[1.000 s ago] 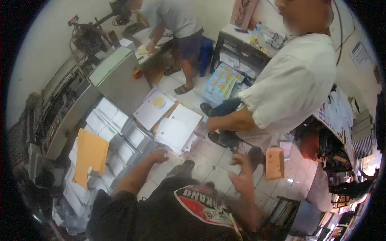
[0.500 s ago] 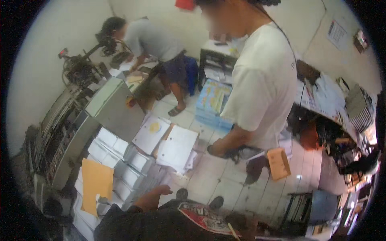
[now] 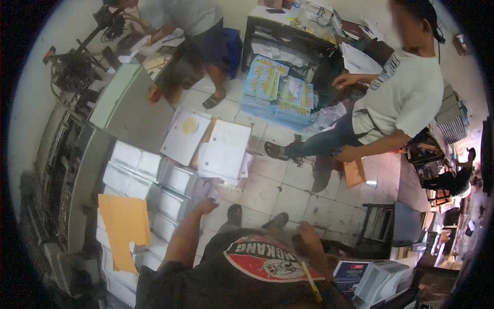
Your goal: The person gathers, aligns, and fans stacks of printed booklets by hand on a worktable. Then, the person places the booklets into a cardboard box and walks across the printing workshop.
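Note:
My left hand [image 3: 207, 206] is beside several stacks of white paper blocks [image 3: 172, 203]. Its fingers look loosely bent and apart, and I make out nothing in them. In front of my dark shirt is my right hand [image 3: 310, 241], raised, with its fingers slightly bent, apart and seemingly holding nothing. A thin yellow stick-like thing [image 3: 311, 282] lies against the shirt below that hand; what holds it is unclear. A torn brown paper sheet [image 3: 123, 226] rests over the nearer paper stacks. Beyond my left hand are loose white sheets [image 3: 224, 149], some with punched holes.
A grey-green machine cabinet [image 3: 131, 103] stands at the left, with one co-worker [image 3: 180, 15] bent over behind it. Another co-worker [image 3: 406, 92] steps on the tiled floor at the right, by blue printed stacks [image 3: 278, 95]. A boxy grey item [image 3: 381, 283] is at lower right.
My view has shifted downward. My right hand has come into sight. The nearer co-worker has moved right and away, with one arm now reaching toward the blue stacks.

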